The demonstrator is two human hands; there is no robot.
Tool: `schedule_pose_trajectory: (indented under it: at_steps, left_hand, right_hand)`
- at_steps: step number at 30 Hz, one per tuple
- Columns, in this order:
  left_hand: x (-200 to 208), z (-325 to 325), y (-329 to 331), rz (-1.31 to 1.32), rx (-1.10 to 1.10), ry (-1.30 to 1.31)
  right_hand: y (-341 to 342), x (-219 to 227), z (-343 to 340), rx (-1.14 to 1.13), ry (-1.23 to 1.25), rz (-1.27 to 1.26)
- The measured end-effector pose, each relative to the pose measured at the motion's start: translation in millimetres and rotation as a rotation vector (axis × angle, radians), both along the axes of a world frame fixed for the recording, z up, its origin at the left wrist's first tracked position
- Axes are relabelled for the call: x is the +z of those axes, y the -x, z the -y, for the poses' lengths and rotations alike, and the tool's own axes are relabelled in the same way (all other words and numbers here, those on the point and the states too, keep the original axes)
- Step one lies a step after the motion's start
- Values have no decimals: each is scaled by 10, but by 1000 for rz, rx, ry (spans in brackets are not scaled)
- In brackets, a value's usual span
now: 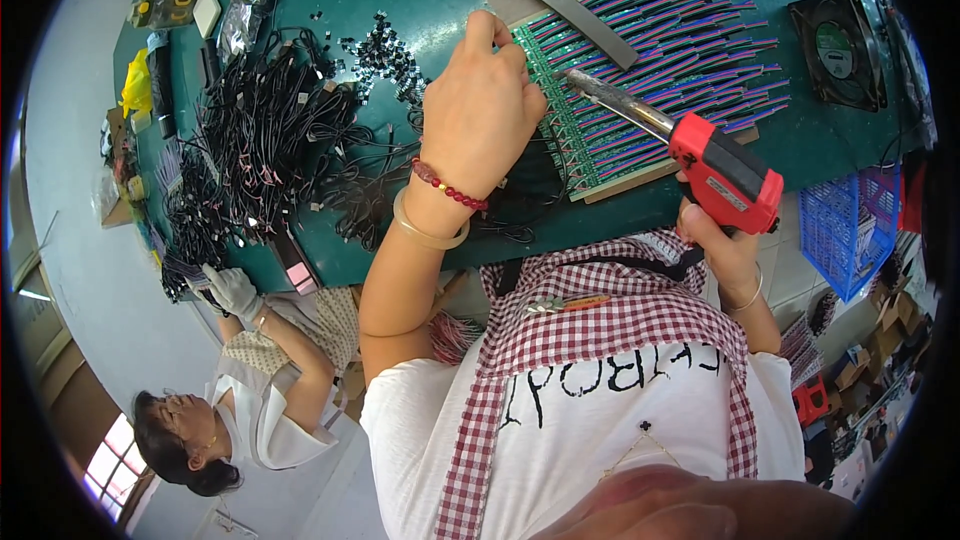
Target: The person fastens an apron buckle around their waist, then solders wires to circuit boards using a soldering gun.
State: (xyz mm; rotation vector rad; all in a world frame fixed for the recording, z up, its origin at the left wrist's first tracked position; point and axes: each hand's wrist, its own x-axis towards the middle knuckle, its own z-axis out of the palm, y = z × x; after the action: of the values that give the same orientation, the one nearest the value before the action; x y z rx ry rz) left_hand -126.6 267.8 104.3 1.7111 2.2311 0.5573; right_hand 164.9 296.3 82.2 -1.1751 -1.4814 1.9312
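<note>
My left hand (480,110) is closed in a pinch above the left edge of a green circuit-board panel (582,162). Whatever its fingertips hold is hidden behind the fingers. In my right hand (705,230) is a red and black soldering gun (728,172), gripped by its handle. Its metal tip points up and left over the panel, close to a row of solder points. Rows of thin black, blue and pink wires (690,50) run rightward from the panel. A curved-looking grey metal bar (570,8) lies across the wires and the board's upper part.
A large heap of black cables (265,130) covers the green table's left side, beside small scattered black parts (385,55). A black fan (838,50) stands at the right. Below the table edge is a blue crate (850,230). A co-worker's gloved hand (235,292) is at the lower left.
</note>
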Motion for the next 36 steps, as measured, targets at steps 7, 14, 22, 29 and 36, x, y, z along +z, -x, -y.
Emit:
schedule_pose_trajectory:
  at_steps: [7,14,22,29,36]
  left_hand:
    - [7,-3,4,5,5,18]
    - [1,9,7,13,9,24]
    - [106,587,458,81,270,-99]
    - [-94,1110,315,-253,258,193]
    - [-34,1268,579,55,364,-44]
  right_hand:
    - [-8,4,-6,-8,-3,-25]
    - [26,36,-10,-31,-15,-31]
    - [102,155,-40,-88,-55,-82]
    - [232,189,-181,-124,-17,-190]
    - [301,298,-183,-145,-23,-302]
